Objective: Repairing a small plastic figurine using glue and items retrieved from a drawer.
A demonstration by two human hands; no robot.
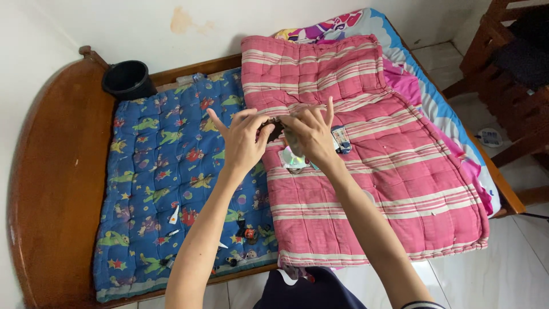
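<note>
My left hand [243,139] and my right hand [311,134] are raised together over the bed, fingers spread, both pinching a small dark object [275,127] between them. What that object is I cannot tell; the fingers hide most of it. Under my hands, on the pink striped quilted mat [366,189], lie a shiny round disc [293,161] and a small flat card-like item [342,139]. A blue quilted mat with cartoon prints [160,171] lies to the left of the pink one.
A wooden bed frame [54,171] curves round the left. A black bucket [127,80] stands at the bed's far left corner. Small items [173,216] are scattered on the blue mat. A wooden chair [514,63] stands at the right on the tiled floor.
</note>
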